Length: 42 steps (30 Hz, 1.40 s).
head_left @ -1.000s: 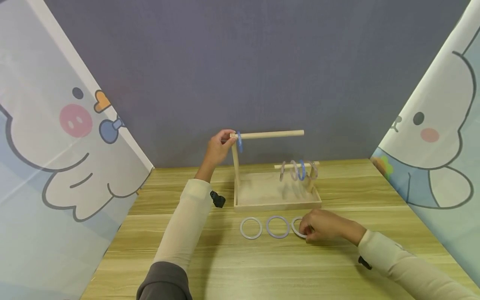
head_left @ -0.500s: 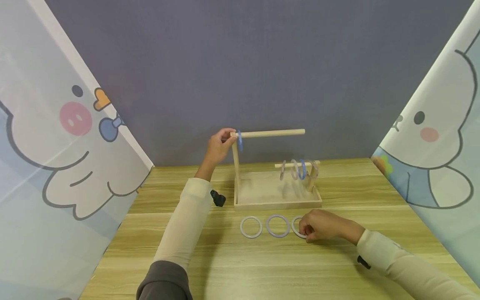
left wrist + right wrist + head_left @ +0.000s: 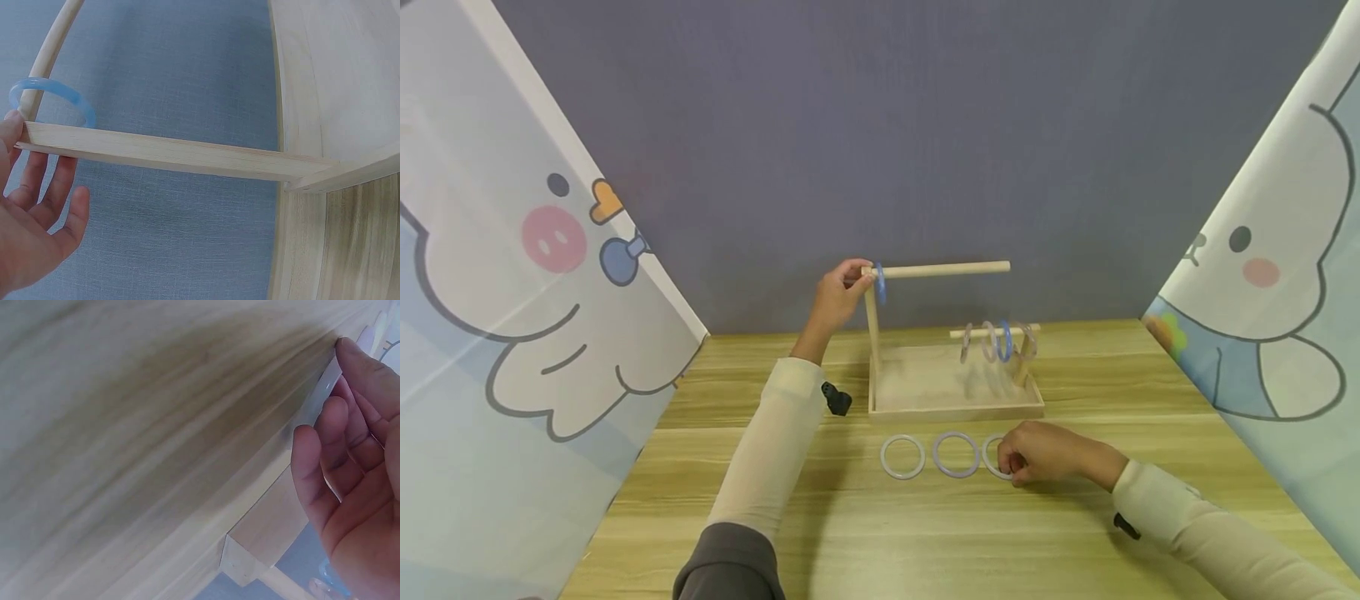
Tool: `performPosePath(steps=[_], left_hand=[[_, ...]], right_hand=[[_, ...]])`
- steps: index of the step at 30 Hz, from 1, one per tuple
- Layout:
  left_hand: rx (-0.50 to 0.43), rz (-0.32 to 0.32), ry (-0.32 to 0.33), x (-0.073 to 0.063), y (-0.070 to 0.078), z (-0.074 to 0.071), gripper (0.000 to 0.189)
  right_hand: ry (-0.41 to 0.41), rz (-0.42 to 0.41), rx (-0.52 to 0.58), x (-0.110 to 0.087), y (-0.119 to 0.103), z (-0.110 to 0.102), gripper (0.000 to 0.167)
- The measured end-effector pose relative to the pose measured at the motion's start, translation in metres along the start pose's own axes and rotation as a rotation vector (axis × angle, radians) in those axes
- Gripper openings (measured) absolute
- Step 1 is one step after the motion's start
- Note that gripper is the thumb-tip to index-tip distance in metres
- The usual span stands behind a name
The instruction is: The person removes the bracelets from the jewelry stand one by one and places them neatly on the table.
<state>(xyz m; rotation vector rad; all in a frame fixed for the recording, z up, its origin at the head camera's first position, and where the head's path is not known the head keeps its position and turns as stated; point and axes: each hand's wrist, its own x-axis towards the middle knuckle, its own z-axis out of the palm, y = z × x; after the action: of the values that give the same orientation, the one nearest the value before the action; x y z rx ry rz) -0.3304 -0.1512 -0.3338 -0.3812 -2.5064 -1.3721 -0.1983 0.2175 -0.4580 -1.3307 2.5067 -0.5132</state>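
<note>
My left hand (image 3: 837,296) grips the top of the tall post (image 3: 872,321) of a wooden bangle stand. In the left wrist view its thumb lies on the post's end, with fingers (image 3: 57,184) underneath. Right beside it a blue bangle (image 3: 881,287) hangs on the upper rod (image 3: 947,269). My right hand (image 3: 1045,452) pinches the near right edge of a whitish bangle (image 3: 985,457) lying on the table. The right wrist view has the thumb and curled fingers at this pale bangle (image 3: 320,397), part of it hidden behind them.
A lilac bangle (image 3: 956,475) and a white bangle (image 3: 902,477) lie in a row left of the right hand. Several bangles, one of them blue (image 3: 1004,342), hang on the stand's lower rod (image 3: 957,333). The stand's tray (image 3: 955,412) sits behind the row.
Both hands stay in place, the left on the post and the right at the bangle. Only a slight shift of the whole head view shows.
</note>
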Motion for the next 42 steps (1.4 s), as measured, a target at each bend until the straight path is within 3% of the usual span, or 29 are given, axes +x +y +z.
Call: performPosePath(steps=[7,16,23,30,42], left_hand=[[-0.026,0.013,0.012,0.0,0.0,0.001,0.033],[-0.018,0.019,0.009,-0.001,-0.001,0.0,0.035],[-0.01,0.028,0.014,-0.001,-0.001,0.0,0.034],[-0.014,0.03,0.013,0.001,0.0,0.0,0.034],[-0.015,0.031,0.015,0.0,-0.002,0.001,0.034]], right_hand=[[0.06,0.005,-0.04,0.002,-0.005,-0.012,0.014],[0.24,-0.122,-0.114,0.01,-0.006,-0.031,0.01],[0.311,-0.075,-0.13,0.017,-0.01,-0.047,0.008],[0.419,-0.12,-0.202,0.029,-0.018,-0.066,0.011],[0.434,-0.081,-0.203,0.057,-0.038,-0.085,0.009]])
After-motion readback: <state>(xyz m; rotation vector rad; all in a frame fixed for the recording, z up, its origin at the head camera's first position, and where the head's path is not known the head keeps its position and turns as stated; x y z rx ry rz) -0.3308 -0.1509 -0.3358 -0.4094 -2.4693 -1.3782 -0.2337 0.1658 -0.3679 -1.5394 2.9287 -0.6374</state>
